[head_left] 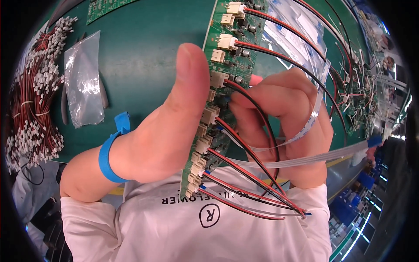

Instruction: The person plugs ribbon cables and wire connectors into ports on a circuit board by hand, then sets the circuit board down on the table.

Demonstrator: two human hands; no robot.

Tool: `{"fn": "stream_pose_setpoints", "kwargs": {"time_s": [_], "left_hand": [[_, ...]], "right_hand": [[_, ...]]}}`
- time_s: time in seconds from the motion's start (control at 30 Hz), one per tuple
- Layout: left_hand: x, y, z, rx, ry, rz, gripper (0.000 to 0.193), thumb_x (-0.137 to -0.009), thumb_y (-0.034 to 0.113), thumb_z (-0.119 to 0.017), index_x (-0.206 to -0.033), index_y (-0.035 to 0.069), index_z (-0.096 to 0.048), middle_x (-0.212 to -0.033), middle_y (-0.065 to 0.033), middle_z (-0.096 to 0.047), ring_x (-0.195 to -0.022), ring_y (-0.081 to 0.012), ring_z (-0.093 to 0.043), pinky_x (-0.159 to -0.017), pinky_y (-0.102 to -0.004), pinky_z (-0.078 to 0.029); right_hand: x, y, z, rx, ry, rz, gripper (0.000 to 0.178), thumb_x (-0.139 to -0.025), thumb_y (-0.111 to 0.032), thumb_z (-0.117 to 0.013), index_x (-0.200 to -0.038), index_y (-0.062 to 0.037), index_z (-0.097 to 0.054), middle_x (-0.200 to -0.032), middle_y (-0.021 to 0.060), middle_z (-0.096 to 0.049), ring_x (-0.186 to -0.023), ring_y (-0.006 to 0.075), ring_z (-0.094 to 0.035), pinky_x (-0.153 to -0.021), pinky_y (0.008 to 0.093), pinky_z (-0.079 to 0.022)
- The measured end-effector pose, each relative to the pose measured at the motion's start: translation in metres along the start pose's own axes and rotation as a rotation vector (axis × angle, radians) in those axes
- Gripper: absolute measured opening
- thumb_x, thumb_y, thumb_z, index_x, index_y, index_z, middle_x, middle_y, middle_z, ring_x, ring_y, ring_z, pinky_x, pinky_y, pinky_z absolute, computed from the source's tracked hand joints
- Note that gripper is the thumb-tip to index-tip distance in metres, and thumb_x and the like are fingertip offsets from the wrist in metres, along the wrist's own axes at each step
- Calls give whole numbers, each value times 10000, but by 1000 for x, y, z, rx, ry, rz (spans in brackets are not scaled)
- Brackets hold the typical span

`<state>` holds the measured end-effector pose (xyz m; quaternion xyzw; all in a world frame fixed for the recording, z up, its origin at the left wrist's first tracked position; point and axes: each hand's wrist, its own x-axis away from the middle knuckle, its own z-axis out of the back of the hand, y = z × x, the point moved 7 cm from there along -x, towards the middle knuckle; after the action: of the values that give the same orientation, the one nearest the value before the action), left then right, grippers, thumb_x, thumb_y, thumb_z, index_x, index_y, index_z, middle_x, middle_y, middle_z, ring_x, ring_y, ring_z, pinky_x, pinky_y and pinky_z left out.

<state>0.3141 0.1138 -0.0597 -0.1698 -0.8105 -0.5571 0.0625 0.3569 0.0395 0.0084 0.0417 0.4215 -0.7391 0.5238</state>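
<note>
My left hand (pixel 159 135) is closed on the edge of a long green circuit board (pixel 214 65), thumb upright along its left side; the other fingers are mostly hidden behind it. White connectors (pixel 227 42) line the board, several with red-and-black wire pairs (pixel 279 59) plugged in. At the board's right side my right hand (pixel 288 105) has its fingers curled and pressed together close to the connectors. What its fingertips grip is hidden. A white flat cable (pixel 312 118) passes across this hand, and a grey flat cable (pixel 301 162) stretches below it.
Bundles of red-and-black wires with white plugs (pixel 37 96) lie at the left of the green table (pixel 135 48). A clear plastic bag (pixel 85 83) rests over a grey-handled tool (pixel 104 94). More boards with wires (pixel 358 96) pile up at right, beside shiny plastic packaging (pixel 292 26).
</note>
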Motion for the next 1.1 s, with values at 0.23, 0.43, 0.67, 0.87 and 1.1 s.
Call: {"fn": "stream_pose_setpoints", "kwargs": {"time_s": [0.23, 0.43, 0.67, 0.87, 1.1], "left_hand": [[-2, 1, -2, -47, -38, -24, 1077, -678, 846, -63, -850, -56, -625, -790, -100, -652, -710, -164, -609, -666, -255, -488], [-1, 1, 3, -19, 121, 11, 1030, -707, 830, -105, -821, -54, -623, -792, -101, -651, -717, -154, -609, -668, -257, -490], [-3, -3, 4, -22, -5, -67, 962, -744, 801, -141, -925, -25, -599, -790, -78, -640, -733, -150, -609, -672, -256, -489], [3, -10, 4, 114, -53, -11, 853, -804, 740, -177, -1057, 13, -544, -927, -80, -614, -843, -167, -593, -755, -292, -478], [1, -13, 7, 168, -116, -27, 789, -839, 689, -237, -1277, 51, -389, -1177, -99, -530, -1059, -214, -535, -906, -353, -436]], "right_hand": [[0, -5, 1, 35, 69, 137, 249, -637, 101, -708, -801, -33, -577, -713, 76, -570, -621, 196, -564, -625, 274, -478], [-3, -5, -1, 45, -47, 184, 232, -631, 94, -694, -801, -14, -577, -713, 85, -575, -621, 204, -565, -578, 272, -457], [1, -2, -4, -10, -68, 206, 269, -595, 86, -685, -825, 0, -577, -739, 87, -575, -620, 215, -561, -563, 270, -447], [5, 7, -11, -19, -140, 166, 259, -633, 71, -691, -851, 8, -567, -712, 84, -552, -592, 210, -545, -522, 275, -430], [6, 5, -7, -1, 7, 192, 193, -674, 61, -691, -816, 12, -570, -681, 90, -526, -532, 217, -508, -463, 288, -401]]}}
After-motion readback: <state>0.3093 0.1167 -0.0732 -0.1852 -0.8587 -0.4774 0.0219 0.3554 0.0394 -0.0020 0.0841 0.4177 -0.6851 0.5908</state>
